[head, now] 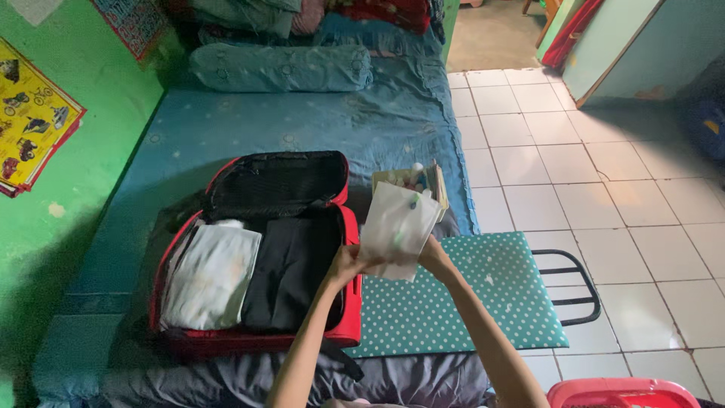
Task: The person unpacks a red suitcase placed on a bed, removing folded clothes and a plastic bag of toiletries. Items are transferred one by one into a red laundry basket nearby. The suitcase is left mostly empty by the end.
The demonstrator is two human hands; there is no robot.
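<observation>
My left hand and my right hand both grip the lower edge of a translucent white plastic bag with a few small items inside, held up above the right rim of an open red suitcase. The suitcase lies on the bed and holds a folded white garment and a folded black garment. Its black-lined lid is propped open at the back. Behind the bag stands a small open box of toiletries.
The blue mattress carries a blue bolster pillow at its far end. A teal polka-dot board rests on a black metal frame to my right. A red basket rim shows at bottom right. White floor tiles spread rightward.
</observation>
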